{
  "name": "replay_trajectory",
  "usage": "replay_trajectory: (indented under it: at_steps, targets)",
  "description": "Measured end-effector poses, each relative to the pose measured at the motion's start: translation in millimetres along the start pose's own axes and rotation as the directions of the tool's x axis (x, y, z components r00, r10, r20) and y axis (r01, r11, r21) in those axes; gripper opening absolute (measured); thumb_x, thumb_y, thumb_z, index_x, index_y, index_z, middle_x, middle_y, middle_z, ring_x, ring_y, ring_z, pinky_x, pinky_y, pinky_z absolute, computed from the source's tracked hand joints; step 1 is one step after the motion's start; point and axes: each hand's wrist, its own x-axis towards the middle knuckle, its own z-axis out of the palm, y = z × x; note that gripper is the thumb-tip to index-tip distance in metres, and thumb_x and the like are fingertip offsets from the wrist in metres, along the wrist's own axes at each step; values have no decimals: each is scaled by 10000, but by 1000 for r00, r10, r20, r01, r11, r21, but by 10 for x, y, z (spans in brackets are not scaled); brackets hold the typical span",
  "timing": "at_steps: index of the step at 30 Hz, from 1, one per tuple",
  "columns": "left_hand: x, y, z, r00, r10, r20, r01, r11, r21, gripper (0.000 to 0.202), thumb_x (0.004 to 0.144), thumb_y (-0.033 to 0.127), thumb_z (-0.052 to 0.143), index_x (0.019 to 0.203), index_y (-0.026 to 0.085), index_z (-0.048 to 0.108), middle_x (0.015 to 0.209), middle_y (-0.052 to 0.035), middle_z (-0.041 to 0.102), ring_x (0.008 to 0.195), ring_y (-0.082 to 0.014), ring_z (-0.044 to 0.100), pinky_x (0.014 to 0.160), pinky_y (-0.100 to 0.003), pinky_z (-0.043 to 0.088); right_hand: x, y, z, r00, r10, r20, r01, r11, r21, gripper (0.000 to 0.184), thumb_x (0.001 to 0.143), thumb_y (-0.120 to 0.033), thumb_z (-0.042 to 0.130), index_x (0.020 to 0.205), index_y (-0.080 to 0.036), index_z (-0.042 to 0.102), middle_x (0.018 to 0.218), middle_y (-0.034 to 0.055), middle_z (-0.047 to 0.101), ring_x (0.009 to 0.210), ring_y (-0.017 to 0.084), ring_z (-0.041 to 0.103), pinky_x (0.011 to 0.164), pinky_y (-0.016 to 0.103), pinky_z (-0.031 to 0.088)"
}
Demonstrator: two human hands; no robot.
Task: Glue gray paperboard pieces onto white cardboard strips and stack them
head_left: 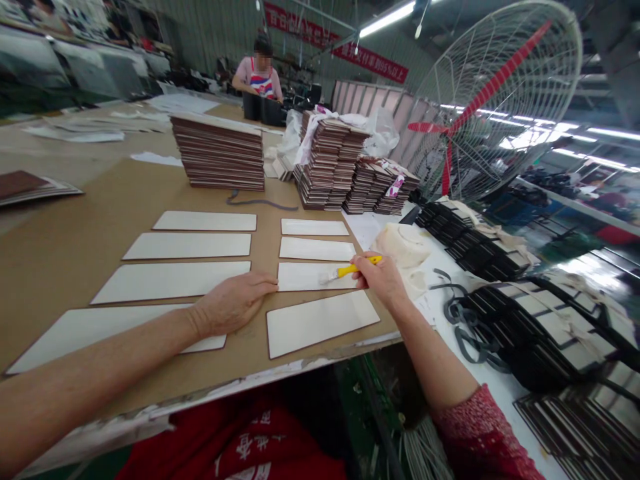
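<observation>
Workshop hall, big wire-cage fan at right, brown-covered tabletop up front. Two columns of four pale panels on it. Active panel: right column, second from the near edge; off-white face, thin dark-brown border, long narrow rectangle, lying flat. Brush: yellow handle, pale bristles slightly blurred, tip on the panel's face right of its middle. Right hand pinches the brush handle, grip narrow, over the panel's right end. Left hand: empty, fingers extended and close together, fingertips at the panel's left edge. Nearest right-column panel sits skewed, same off-white, dark edge.
</observation>
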Motion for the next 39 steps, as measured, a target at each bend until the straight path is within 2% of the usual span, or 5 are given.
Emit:
replay_trajectory:
  at_steps: [4,13,26,35,39]
  targets:
    - [-1,0,-4,1000,-9,-6,9,1000,-22,377,927,82,421,1196,154,676,1295,-100,674,1207,-226,616,1111,-407,491,58,36,-159,991,-33,-130,50,990,131,220,816,-385,630,809,-172,687,576,-15,652,424,94,557,402,166,430]
    - [-6,-30,7,1000,22,10,-22,1000,5,374,935,98,411,1203,144,667,1310,-101,672,1229,-217,606,1120,-380,473,41,221,172,998,41,55,-52,974,220,285,805,-444,641,865,-174,710,640,16,701,452,115,607,435,192,491]
    - [-14,-32,13,1000,2,1,-2,1000,-22,369,941,119,419,1196,157,683,1303,-99,675,1216,-221,617,1116,-383,472,-38,294,-668,976,41,-214,-34,999,37,188,768,-332,640,780,-154,700,556,-8,657,415,95,546,394,166,421]
    - [-24,-35,21,1000,18,21,-18,1000,10,380,946,94,396,1204,141,671,1308,-106,663,1227,-219,601,1122,-379,461,-130,279,-495,985,-17,-173,34,994,101,238,816,-401,640,816,-172,706,586,-13,666,429,100,546,425,185,430]
    - [35,-69,-16,998,23,50,-24,1000,15,380,947,97,405,1213,155,670,1303,-101,666,1209,-220,611,1102,-380,474,-183,220,-487,969,-30,-246,47,997,66,217,809,-382,653,827,-173,711,582,-18,663,444,106,558,438,187,437]
